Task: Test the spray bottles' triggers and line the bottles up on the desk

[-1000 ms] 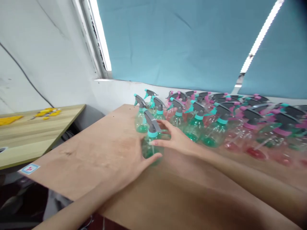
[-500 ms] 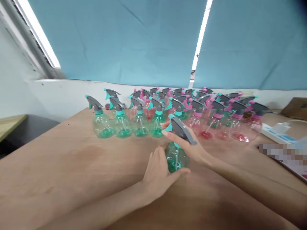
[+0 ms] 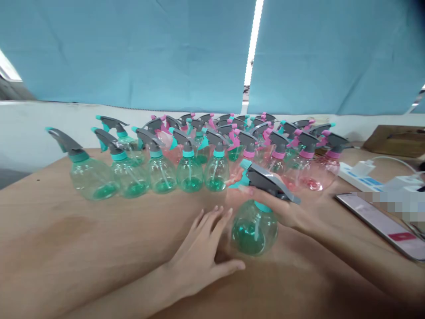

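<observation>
The right hand grasps a green spray bottle around the neck, just under its grey head, while the left hand is released, fingers spread and thumb out, just beside the bottle's left side; whether a fingertip touches it cannot be told. The spray bottle is in front of the packed bottles, nearer the person than they are, its nozzle turned to the left; whether its base rests on the table is unclear. As for progress, five green bottles appear to be in place in a front row beyond the left hand, upright, heads fitted, nozzles also to the left. Pink bottles carry that row on beyond the right hand, and more bottles of both colours crowd behind, too overlapped to count. The held one seems the one left out, being apart from the row and not yet let go. Directly beyond the right hand, the close-set pink bottles look like the main obstacle, and a knock could shift them. To the right of that hand lie a phone and, farther off, a power strip with a charger and cable, then a brown box.
</observation>
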A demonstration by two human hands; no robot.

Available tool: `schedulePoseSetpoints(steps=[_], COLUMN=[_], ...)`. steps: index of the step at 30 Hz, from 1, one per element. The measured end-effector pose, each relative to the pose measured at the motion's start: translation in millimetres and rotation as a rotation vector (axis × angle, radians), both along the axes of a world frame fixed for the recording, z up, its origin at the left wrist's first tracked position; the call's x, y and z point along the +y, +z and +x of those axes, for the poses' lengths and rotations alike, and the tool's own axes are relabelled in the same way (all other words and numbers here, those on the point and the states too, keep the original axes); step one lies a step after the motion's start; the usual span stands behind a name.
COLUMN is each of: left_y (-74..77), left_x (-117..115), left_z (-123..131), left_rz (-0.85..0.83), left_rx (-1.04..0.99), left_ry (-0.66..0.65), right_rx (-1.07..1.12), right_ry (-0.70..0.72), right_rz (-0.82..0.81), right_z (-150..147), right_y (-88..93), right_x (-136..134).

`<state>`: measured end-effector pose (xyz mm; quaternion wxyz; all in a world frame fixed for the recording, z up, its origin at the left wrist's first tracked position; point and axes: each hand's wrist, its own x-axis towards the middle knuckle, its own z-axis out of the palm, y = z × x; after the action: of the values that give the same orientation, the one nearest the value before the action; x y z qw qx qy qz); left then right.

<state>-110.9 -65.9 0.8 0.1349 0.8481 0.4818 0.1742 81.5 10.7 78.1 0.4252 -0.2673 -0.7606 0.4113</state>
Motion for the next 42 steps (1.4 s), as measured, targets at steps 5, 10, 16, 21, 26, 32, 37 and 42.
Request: schedulePoseSetpoints(steps=[5, 10, 16, 21, 26, 32, 37, 42], left_y=[-5.4, -2.6, 0.0, -1.7, -2.1, -3.1, -2.4, -1.8], left_x=[0, -1, -1, 0, 0, 1, 2, 1], left_z=[0, 2, 1, 0, -1, -1, -1, 0], left_rz=[0.011, 0.031, 0.025, 0.047, 0.06, 0.051, 0.055, 0.071], left_rx=[0.069, 0.162, 0.238, 0.246, 0.236, 0.247, 0.246, 0.239], left_ry=[0.022, 0.04, 0.029, 0.015, 0.005, -0.002, -0.003, -0.006], right_rx=[-0.043, -0.152, -0.178, -0.13, -0.062, -0.037, -0.051, -0.072], right_ry=[0.021, -0.003, -0.117, 0.01, 0.118, 0.117, 0.113, 0.083], right_rz=[0.043, 0.057, 0.073, -0.065, -0.146, -0.125, -0.145, -0.108], right_z=[3, 9, 14, 11, 8, 9, 9, 9], right_y=[4.6, -1.3, -4.8, -3.7, -7.0, -7.6, -12.6, -9.0], right_x=[2, 4, 2, 1, 3, 3, 4, 3])
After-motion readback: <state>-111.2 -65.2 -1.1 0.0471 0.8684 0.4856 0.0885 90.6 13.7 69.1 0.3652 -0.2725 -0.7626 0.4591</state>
